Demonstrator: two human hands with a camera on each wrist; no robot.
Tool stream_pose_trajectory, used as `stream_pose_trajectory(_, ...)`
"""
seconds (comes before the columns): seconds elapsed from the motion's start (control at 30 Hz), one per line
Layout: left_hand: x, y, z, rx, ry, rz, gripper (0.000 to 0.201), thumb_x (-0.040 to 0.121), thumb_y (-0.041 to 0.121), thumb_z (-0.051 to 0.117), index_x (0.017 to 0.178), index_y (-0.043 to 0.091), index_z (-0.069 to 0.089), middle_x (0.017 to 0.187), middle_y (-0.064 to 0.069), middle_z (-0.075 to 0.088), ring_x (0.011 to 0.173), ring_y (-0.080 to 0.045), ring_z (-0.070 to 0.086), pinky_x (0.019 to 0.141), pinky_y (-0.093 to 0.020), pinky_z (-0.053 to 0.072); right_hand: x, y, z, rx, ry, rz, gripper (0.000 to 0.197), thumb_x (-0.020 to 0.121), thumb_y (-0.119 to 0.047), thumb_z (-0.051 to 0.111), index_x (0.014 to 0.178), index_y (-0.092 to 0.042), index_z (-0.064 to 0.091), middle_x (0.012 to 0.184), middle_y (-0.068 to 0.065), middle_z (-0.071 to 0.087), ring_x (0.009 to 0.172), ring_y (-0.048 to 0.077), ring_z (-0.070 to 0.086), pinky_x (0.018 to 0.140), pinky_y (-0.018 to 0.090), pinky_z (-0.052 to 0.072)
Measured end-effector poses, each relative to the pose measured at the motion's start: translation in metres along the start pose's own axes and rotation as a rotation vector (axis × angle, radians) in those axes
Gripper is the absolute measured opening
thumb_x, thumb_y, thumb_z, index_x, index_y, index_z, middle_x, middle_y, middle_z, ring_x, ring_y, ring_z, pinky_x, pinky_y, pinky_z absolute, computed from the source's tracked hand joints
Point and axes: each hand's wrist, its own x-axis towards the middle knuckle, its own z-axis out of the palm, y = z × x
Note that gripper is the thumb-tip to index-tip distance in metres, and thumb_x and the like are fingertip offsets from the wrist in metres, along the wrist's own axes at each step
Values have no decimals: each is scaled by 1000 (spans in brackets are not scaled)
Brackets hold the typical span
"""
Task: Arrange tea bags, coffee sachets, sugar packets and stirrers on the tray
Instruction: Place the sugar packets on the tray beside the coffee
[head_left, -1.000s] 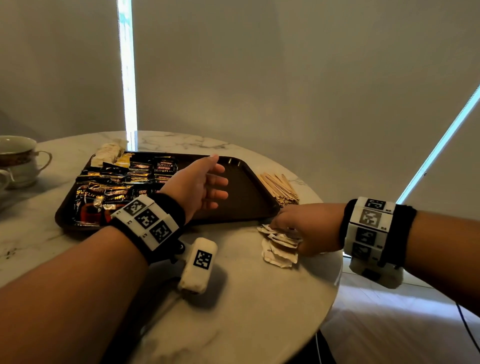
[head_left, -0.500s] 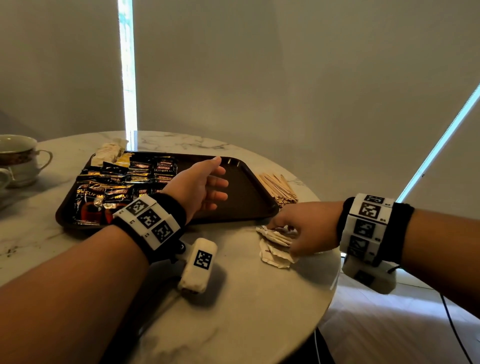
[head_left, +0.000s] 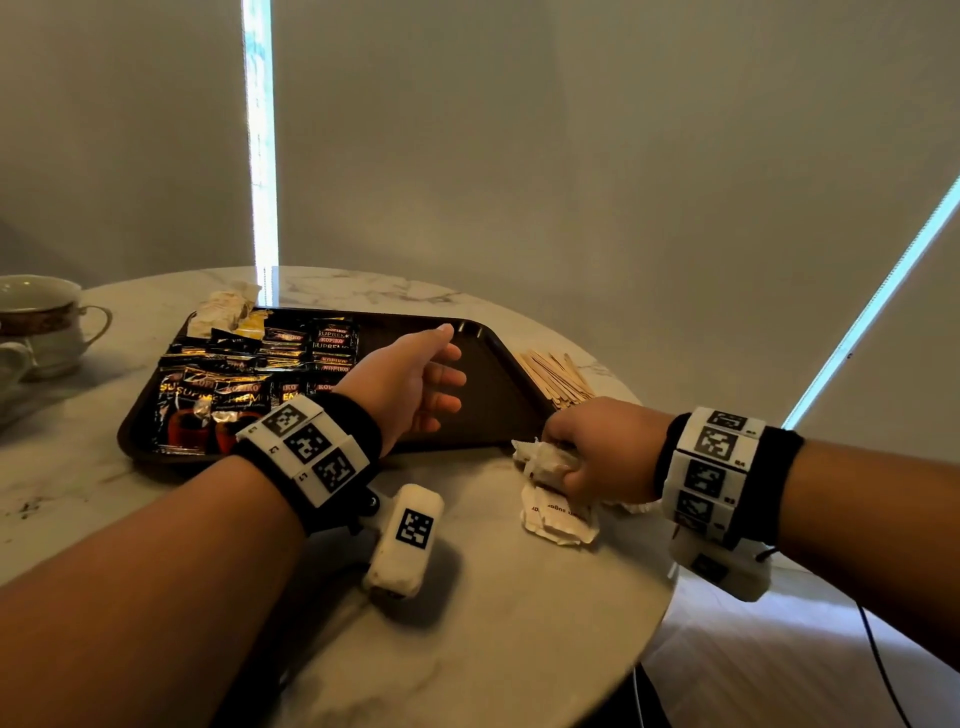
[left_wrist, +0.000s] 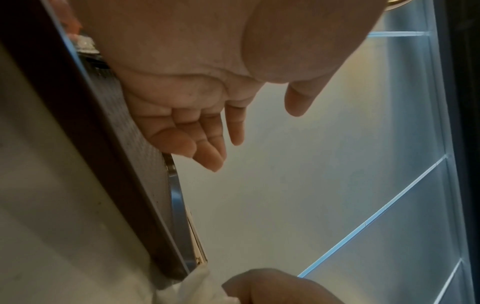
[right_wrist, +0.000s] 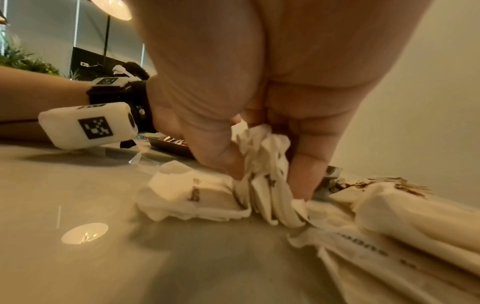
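sugar packets (head_left: 558, 512): white paper packets are heaped on the surface, just off the tray's near right corner; several are pinched upright in a bunch (right_wrist: 265, 164), the rest are left lying flat beside and under it.
right hand (head_left: 605, 449): lowered onto the heap; thumb and fingers (right_wrist: 306, 164) are clamped around the bunch, fingertips down at the surface.
tray (head_left: 498, 384): dark brown, set on the surface; right half is left bare, left half is covered.
coffee sachets (head_left: 249, 384): black and gold, laid overlapping across the tray's left half.
tea bags (head_left: 223, 306): pale crumpled items are seen at the tray's far left corner, partly over the rim; whether tea bags cannot be told for sure.
stirrers (head_left: 556, 376): wooden sticks are piled on the surface just beside the tray's right edge, off the tray.
left hand (head_left: 410, 384): held above the bare part of the tray, palm turned inward; fingers (left_wrist: 207, 152) are relaxed and slightly bent, nothing is gripped.
surface (head_left: 493, 623): round, marble-patterned.
cup (head_left: 41, 322): white with a dark gilt band, parked at the far left of the surface, well apart from the tray.
wrist bands (head_left: 306, 452): black with white marker tiles, worn on both wrists.
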Motion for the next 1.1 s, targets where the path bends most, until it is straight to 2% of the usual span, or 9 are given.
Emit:
stream_pose_trajectory(0.23,-2,-3,2,-142,-74,-151,42,97,46,56,120,11,57,99,-10,62,75,-21,62,66,-36,50,-7,-2,-25,198,225,-62,24,84,-29,71,106,-30,63,89,-11,63,80,7,58,73,24,52)
stream_pose_trajectory(0.37,-9,3,7,-335,-274,-317,78,85,57,59,139,3,43,132,-27,57,110,-39,62,82,-46,55,-3,-20,-43,327,611,-125,18,83,-30,72,98,-28,64,83,-10,63,73,8,57,62,21,45)
stream_pose_trajectory(0.43,-13,2,10,-413,-421,-322,87,83,65,56,140,1,47,133,-26,58,111,-39,63,86,-46,56,-1,-36,-43,346,675,-188,17,81,-28,71,97,-26,64,84,-10,60,74,5,54,61,20,42)
stream_pose_trajectory(0.5,-16,1,13,-530,-477,-231,75,89,67,46,126,4,63,118,-21,67,100,-34,67,87,-46,55,2,-51,-39,359,663,-247,18,79,-25,70,95,-26,63,85,-11,58,75,3,53,62,21,40)
stream_pose_trajectory(0.63,-15,3,17,-684,-383,-114,48,92,44,48,93,6,78,97,-14,73,84,-27,73,70,-36,60,5,-58,-34,446,613,-314,42,72,-36,79,109,-30,61,97,-13,59,85,3,57,71,22,51)
stream_pose_trajectory(0.77,-11,4,12,-646,-378,-108,31,83,24,51,98,4,69,90,-13,68,79,-24,68,70,-31,58,6,-47,-41,630,564,-309,74,61,-39,91,119,-30,47,110,-9,55,95,8,60,73,22,56)
stream_pose_trajectory(0.87,-12,5,14,-627,-445,-90,26,83,18,51,92,7,72,83,-11,69,72,-23,70,65,-32,60,11,-48,-45,663,425,-319,101,57,-40,93,138,-32,33,125,-11,50,114,5,55,93,23,52)
stream_pose_trajectory(1.0,-17,6,14,-623,-503,-54,31,85,27,52,100,8,71,88,-12,72,78,-26,73,67,-38,61,16,-57,-47,724,382,-360,71,64,-25,90,126,-30,56,111,-12,66,102,5,64,94,38,55)
stream_pose_trajectory(1.1,-17,9,12,-654,-494,-26,32,88,28,55,109,8,67,95,-12,72,85,-25,73,73,-36,61,14,-55,-54,724,368,-367,68,68,-19,89,127,-28,57,112,-11,65,103,5,63,94,35,55)
